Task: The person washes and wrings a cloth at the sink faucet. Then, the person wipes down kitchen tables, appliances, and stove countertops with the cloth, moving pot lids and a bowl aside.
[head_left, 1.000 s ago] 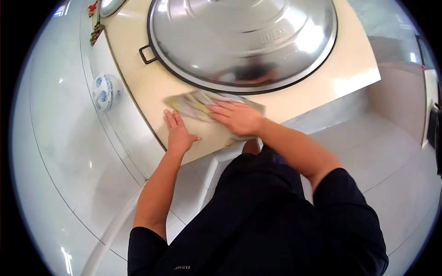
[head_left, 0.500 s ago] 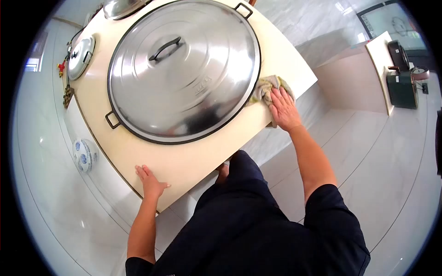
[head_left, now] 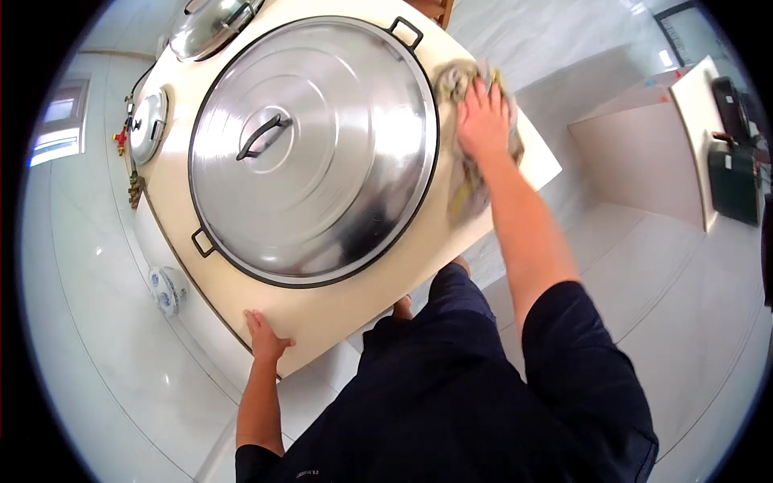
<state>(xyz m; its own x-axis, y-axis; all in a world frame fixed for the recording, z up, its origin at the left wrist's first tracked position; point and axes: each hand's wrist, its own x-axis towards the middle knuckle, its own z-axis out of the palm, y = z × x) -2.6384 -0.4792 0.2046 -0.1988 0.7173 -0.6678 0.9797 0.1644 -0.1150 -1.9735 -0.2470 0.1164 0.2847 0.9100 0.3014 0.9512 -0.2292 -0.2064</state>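
A large round steel lid [head_left: 322, 193] with black handles covers most of the cream counter [head_left: 322, 310]. To its right, my right hand [head_left: 484, 125] lies with spread fingers on a crumpled grey and yellow cloth [head_left: 457, 76], pressing it on the counter beside the lid's rim. The cloth's lower part is blurred. My left hand [head_left: 266, 336] rests at the counter's near left corner, fingers apart, with nothing in it.
Two smaller lidded pans [head_left: 211, 28] [head_left: 149, 126] stand at the back left. A blue and white porcelain jar [head_left: 167, 291] is left of the counter. At the right, a dark green box [head_left: 733, 183] sits on a ledge [head_left: 694, 141].
My right hand has carried the cloth from the near edge to the right of the lid, then farther back along it. My left hand stays on the counter. The view has shifted.
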